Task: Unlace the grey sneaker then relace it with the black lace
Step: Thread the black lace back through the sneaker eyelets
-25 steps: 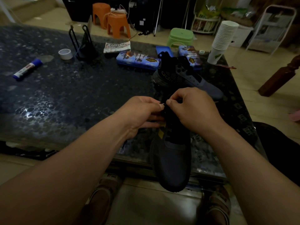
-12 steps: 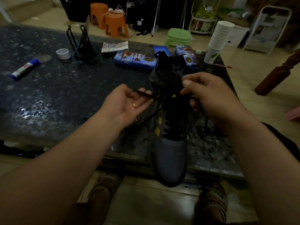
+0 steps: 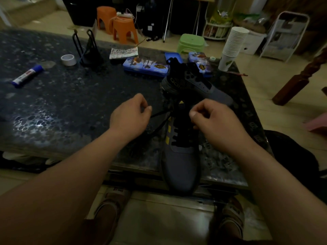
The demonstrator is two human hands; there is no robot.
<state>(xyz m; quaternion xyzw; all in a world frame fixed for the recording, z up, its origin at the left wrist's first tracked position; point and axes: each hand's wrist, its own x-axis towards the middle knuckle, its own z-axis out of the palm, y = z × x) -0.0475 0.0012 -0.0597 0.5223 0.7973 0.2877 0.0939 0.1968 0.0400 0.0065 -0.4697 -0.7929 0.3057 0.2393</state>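
A grey fabric sneaker with yellow side stripes [image 3: 180, 165] lies on the dark pebble-patterned worktop [image 3: 70, 103], heel away from the person and toe hanging over the near edge. A black lace [image 3: 160, 114] is threaded in rows through its eyelets. One strand leaves the upper left eyelets and runs out to the left hand [image 3: 130, 115]. This hand sits just left of the sneaker with its fingers curled in, and it pinches that strand between thumb and forefinger. A second dark strand trails from the same side down across the worktop.

The right hand [image 3: 212, 121] hovers over the sneaker's upper right eyelets. Its fingers are curled and its thumb presses against the forefinger. I cannot tell whether it has a lace end in that pinch, since the spot is too dark and is hidden by the fingers.

Just behind, a second grey and black sneaker without a lace [image 3: 194, 82] lies angled to the right. Two blue printed tin cases [image 3: 145, 65] rest behind it. A tall stack of white paper cups [image 3: 231, 45] stands at the far right corner. A white and blue glue stick [image 3: 27, 76] and a roll of white tape [image 3: 68, 59] lie well apart on the left.
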